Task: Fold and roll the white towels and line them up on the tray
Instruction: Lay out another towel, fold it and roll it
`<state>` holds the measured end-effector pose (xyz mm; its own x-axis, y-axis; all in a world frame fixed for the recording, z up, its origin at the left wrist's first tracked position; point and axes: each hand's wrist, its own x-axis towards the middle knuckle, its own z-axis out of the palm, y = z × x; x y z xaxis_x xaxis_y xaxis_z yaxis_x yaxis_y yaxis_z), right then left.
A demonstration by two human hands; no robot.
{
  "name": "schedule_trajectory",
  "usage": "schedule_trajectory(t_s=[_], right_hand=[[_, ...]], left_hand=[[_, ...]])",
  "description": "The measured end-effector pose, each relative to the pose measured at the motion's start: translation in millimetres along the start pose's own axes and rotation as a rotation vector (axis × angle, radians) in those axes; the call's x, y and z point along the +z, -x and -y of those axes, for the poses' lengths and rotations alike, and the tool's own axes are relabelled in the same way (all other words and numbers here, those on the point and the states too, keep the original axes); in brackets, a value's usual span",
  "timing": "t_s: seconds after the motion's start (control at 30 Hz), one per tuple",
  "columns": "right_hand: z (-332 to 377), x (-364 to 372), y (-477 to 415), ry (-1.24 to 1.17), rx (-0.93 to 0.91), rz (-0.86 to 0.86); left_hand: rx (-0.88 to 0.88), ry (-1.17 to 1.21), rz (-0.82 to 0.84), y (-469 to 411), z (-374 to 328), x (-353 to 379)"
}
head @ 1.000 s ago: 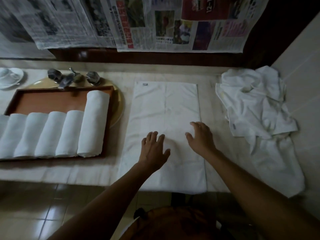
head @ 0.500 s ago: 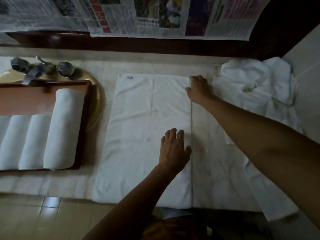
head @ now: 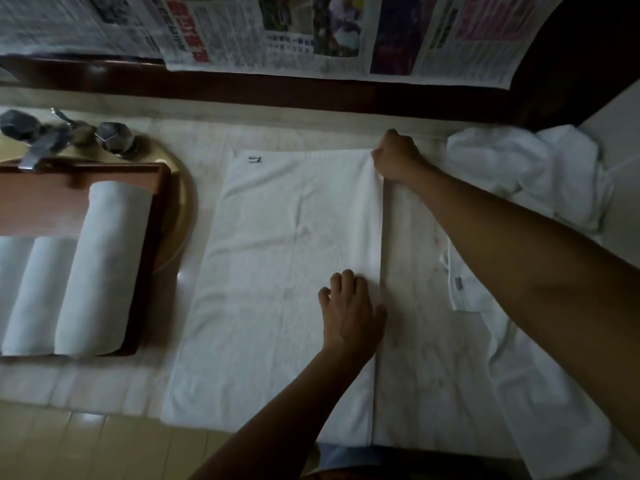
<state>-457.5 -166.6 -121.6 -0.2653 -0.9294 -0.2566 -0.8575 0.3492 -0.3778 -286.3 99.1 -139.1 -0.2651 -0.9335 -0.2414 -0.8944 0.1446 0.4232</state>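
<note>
Flat towel: white terry, long rectangle, laid lengthwise away from me on the counter, centre of view. Small dark tag at its far-left corner. Surface mostly smooth, with faint creases across the middle. Right edge runs straight and looks thick. Near end seems to hang a bit over the counter's front edge.

Right hand: fingers curled into a pinch on the far-right corner of the flat towel, arm stretched out over the counter.

Left hand: palm down, fingers straight and slightly spread, pressing on the flat towel just inside its right edge, nearer me. It grips nothing.

Tray: brown wood, rectangular, left of the flat towel and not touching it. Rolled towels: three visible in the tray, side by side and touching, white tight cylinders. The rightmost is longer and reaches further back; the leftmost is cut by the frame. The far part of the tray floor is bare.

Gold round platter shows past the tray's right side. Metal pieces sit at its far rim, blurred.

Towel pile: crumpled white towels, to my right, trailing toward the near edge.

Newspapers hang on the wall behind.
</note>
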Motion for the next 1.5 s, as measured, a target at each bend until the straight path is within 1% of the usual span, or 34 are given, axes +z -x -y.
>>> schedule_trajectory(t_s=[0.2, 0.3, 0.33, 0.43, 0.5, 0.57, 0.67, 0.77, 0.9, 0.97, 1.03, 1.1, 1.17, 1.2, 1.27, 1.33, 1.37, 1.4, 1.5], right_hand=[[-2.7, -28.7, 1.8, -0.226, -0.008, -0.03], [2.9, -31.5, 6.3, -0.391, -0.042, -0.001], [5.9, -31.5, 7.2, -0.487, -0.04, 0.041], [21.2, -33.8, 14.3, -0.864, 0.018, 0.245], [37.5, -33.9, 21.1, -0.95, 0.011, 0.343], [56.6, -28.5, 26.1, -0.93, -0.045, 0.36], [86.5, -13.3, 27.3, -0.859, -0.116, 0.315], [120.2, 6.6, 24.0, -0.716, -0.192, 0.267], [161.9, 40.9, 9.7, -0.514, -0.273, 0.126], [178.2, 61.1, 2.7, -0.397, -0.286, 0.075], [188.6, 83.0, -1.5, -0.289, -0.286, 0.057], [194.5, 104.6, -2.6, -0.211, -0.269, 0.049], [195.7, 121.8, -2.4, -0.131, -0.248, 0.011], [195.5, 127.3, -2.3, -0.112, -0.244, -0.018], [193.2, 133.3, -2.9, -0.124, -0.245, -0.07], [189.6, 134.3, -4.2, -0.135, -0.266, -0.09], [188.3, 133.9, -4.7, -0.134, -0.28, -0.093], [187.5, 133.6, -5.3, -0.136, -0.291, -0.092], [187.4, 132.8, -6.9, -0.123, -0.295, -0.098]], left_hand=[[-0.035, -0.02, 0.018, -10.1, -10.7, -2.9], [-0.022, 0.084, 0.031, -12.9, -6.3, -14.5], [-0.036, 0.143, 0.036, -12.4, -4.1, -21.9], [-0.136, 0.386, 0.041, -7.5, 3.4, -51.5], [-0.172, 0.543, 0.038, -2.5, 13.2, -73.8], [-0.172, 0.621, 0.021, 3.1, 28.6, -96.1], [-0.182, 0.697, 0.008, 5.7, 63.7, -124.4], [-0.258, 0.868, 0.03, 6.6, 103.1, -143.3], [-0.375, 1.169, 0.077, 8.6, 151.6, -151.2], [-0.463, 1.257, 0.084, 7.0, 172.1, -150.5], [-0.559, 1.244, 0.089, 3.7, 190.6, -143.2], [-0.639, 1.168, 0.071, 0.8, 208.2, -130.0], [-0.682, 1.06, 0.044, -0.7, 220.0, -121.8], [-0.685, 1.06, 0.035, -1.0, 220.5, -123.0], [-0.658, 1.177, 0.05, -1.9, 218.6, -130.9], [-0.614, 1.345, 0.12, -2.6, 217.0, -142.6], [-0.597, 1.353, 0.126, -3.1, 220.0, -144.7], [-0.608, 1.323, 0.098, -3.6, 225.6, -143.0], [-0.692, 1.129, -0.04, -4.5, 247.2, -130.9]])
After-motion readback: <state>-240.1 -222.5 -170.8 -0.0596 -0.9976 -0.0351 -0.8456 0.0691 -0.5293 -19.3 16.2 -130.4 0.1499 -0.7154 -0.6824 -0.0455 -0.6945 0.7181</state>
